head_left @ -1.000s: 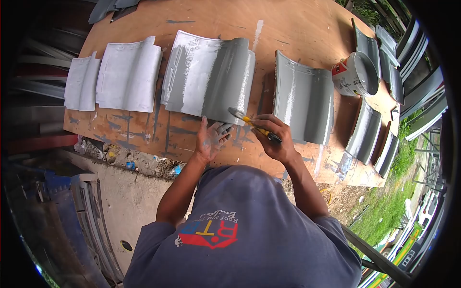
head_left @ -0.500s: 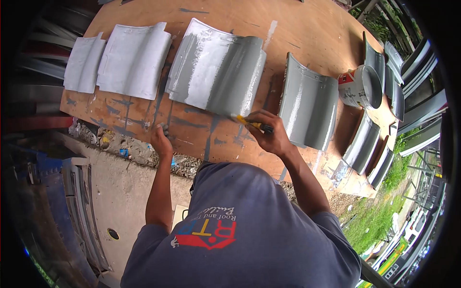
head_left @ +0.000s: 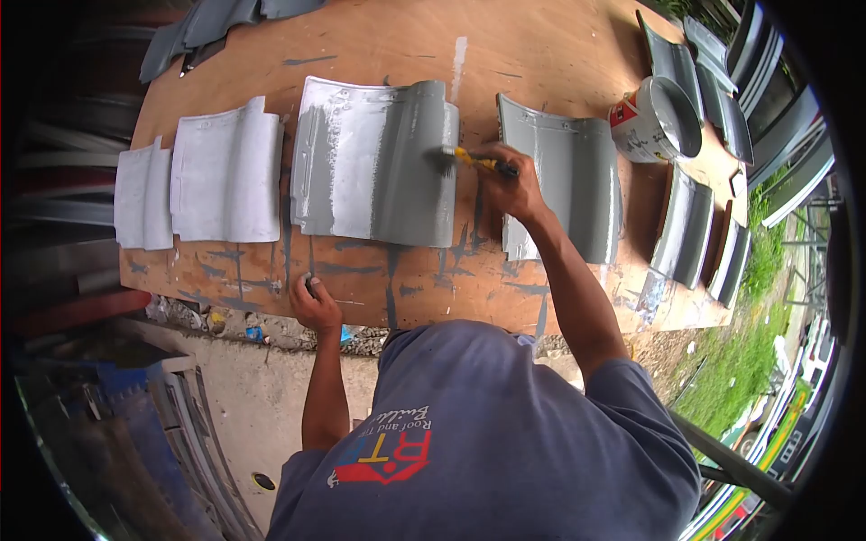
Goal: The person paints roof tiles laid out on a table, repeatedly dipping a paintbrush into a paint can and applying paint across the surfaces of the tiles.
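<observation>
My right hand is closed round the yellow-and-black handle of a paintbrush. Its dark bristles touch the right side of a wavy roof tile, which is grey along both sides and white down the middle. At the table's near edge, my left hand is closed, with something dark and grey showing at the fingertips that I cannot make out. Left of the half-grey tile lie two white tiles, a larger one and a smaller one. A grey tile lies just beyond my right hand.
A paint bucket stands on the wooden table, to the right. Grey tiles line the right side, and more grey tiles lie at the far left. Grey streaks mark the tabletop. Grass shows beyond the right edge.
The brush in my right hand has moved from the tile's lower edge up onto its right side. The camera view has shifted. My left hand stays by the table edge.
</observation>
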{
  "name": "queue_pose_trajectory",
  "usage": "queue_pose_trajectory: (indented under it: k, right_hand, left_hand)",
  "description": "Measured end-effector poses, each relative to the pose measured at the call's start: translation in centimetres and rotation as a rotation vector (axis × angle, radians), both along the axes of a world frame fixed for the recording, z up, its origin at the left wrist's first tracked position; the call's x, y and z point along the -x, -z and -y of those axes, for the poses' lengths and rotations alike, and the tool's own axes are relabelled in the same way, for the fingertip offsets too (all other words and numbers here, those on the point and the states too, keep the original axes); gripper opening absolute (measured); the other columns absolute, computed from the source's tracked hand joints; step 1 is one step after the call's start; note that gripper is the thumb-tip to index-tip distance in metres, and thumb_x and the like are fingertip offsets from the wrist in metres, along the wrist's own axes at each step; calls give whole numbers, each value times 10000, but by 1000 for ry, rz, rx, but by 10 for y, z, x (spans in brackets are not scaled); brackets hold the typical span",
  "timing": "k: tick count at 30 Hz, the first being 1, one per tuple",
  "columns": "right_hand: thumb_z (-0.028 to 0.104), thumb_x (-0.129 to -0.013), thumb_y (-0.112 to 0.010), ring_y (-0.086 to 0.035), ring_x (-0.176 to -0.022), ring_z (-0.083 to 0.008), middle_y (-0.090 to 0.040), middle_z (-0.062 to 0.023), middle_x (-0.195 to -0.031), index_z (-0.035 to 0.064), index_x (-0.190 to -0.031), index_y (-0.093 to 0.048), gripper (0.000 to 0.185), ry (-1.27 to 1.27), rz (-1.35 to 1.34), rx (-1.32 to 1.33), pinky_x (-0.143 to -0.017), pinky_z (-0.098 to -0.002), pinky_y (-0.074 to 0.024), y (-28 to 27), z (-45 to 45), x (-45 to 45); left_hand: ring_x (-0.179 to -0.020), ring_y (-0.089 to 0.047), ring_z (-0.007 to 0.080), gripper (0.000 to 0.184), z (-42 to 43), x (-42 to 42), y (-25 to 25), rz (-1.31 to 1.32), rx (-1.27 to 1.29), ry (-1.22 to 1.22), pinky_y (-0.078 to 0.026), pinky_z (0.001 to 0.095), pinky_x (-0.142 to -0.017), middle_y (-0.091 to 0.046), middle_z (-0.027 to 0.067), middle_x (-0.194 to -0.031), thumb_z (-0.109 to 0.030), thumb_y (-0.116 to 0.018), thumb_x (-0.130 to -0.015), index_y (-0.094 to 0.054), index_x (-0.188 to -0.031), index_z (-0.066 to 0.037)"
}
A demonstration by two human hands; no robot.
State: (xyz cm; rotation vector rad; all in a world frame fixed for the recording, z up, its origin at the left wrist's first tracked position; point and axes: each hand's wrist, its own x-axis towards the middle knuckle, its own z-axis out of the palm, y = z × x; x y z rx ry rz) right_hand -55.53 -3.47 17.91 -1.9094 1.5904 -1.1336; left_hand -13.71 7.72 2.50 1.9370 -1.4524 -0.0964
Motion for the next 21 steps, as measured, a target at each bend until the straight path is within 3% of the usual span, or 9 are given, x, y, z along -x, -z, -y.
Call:
queue_pose_trajectory:
  k: [1, 3, 6, 13, 16, 21]
  right_hand:
    - [18, -858, -770, -678, -798, -302, -698, -146, -923, 13, -1087, -744, 231, 25, 14, 1, -715, -382, -535, -4, 3, -2]
    - [-42, -875, -692, -750, -966, -315, -759, -159, -1074, 21, -1099, -746, 238, 148, 61, 152, -865, -366, -583, -9, 6, -5]
    - [-19, -868, -748, -721, -928, -375, -735, -160, -1030, 15, -1113, -737, 248, 95, 141, 140, -786, -397, -586, 3, -18, -10]
    - [13, -859, -779, -726, -916, -392, -733, -182, -1022, 4, -1100, -738, 245, -99, 206, -129, -780, -437, -586, 4, -122, -21]
    - [18, -819, -813, -741, -889, -377, -755, -194, -944, -4, -1044, -760, 232, -265, 247, -371, -780, -428, -592, -17, -120, 0]
    - [8, -823, -801, -717, -845, -346, -739, -167, -933, 6, -1057, -761, 237, -263, 236, -356, -754, -430, -566, -14, -67, 20]
  left_hand:
    - [-1014, -637, 450, 302, -1, 1, 1, 14, 1, 25, -509, 525, -864, -663, 226, -1106, -258, -611, -1000, -669, -1148, -2]
    - [-1012, -639, 446, 283, 0, 1, 4, -52, -34, -22, -509, 521, -863, -666, 225, -1108, -239, -611, -1000, -671, -1146, -4]
    - [-1006, -645, 431, 272, 0, 2, 2, -20, -13, -7, -511, 512, -861, -672, 213, -1105, -229, -608, -1002, -671, -1142, -4]
    - [-996, -650, 408, 279, 0, 5, -2, 41, -28, 52, -508, 494, -874, -679, 196, -1092, -229, -609, -999, -667, -1135, 7]
    - [-993, -647, 411, 288, 3, 8, -2, 55, -42, 18, -507, 489, -879, -677, 200, -1085, -233, -611, -996, -665, -1137, 12]
    - [-993, -643, 416, 302, 2, 8, 0, 88, -36, 10, -507, 488, -874, -667, 211, -1089, -233, -596, -999, -653, -1151, 21]
